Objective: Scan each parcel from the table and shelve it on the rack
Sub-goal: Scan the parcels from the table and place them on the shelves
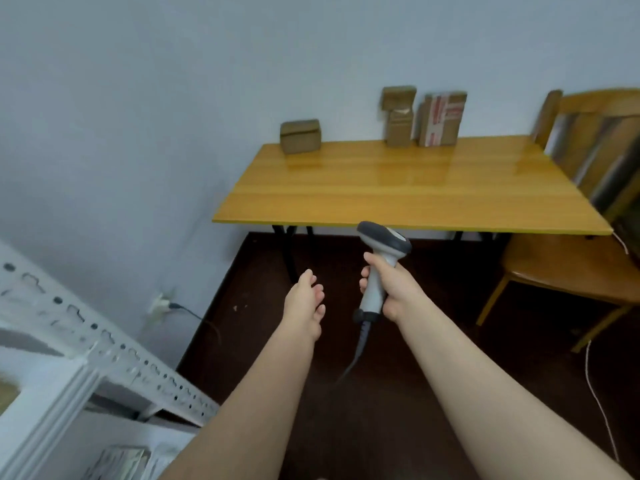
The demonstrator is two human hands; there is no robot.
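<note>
My right hand (394, 285) grips the scanner (382, 239) by its pale handle, with the fingers wrapped round it. The dark head points ahead at the near edge of the table (398, 188), and I cannot see its window from here. The cable (360, 344) drops from the handle's base and fades into the dark floor (398, 393). My left hand (303, 299) hangs just beside it. It is empty, with the fingers relaxed and loosely bent, and it is clear of the scanner.

The parcels sit along the table's far edge by the wall. A lone parcel (300, 136) is at the left. Well apart to the right is a stack (399, 116) of small brown boxes, the top one tilted. Just beside that is a taped parcel (441, 119) with red-and-white tape. Everything is blurred, so I cannot read any label or tell whether the stack and the taped parcel touch.

The chair (588, 202) on the right is cut off by the frame edge. A white cord (595, 393) trails over the floor near it.

Only a corner of the rack (104, 337) shows at lower left, as white perforated beams. Something pale (117, 462) lies on a lower shelf at the bottom edge, too cropped and smeared for me to identify. A plug sits in the wall socket (160, 304).
</note>
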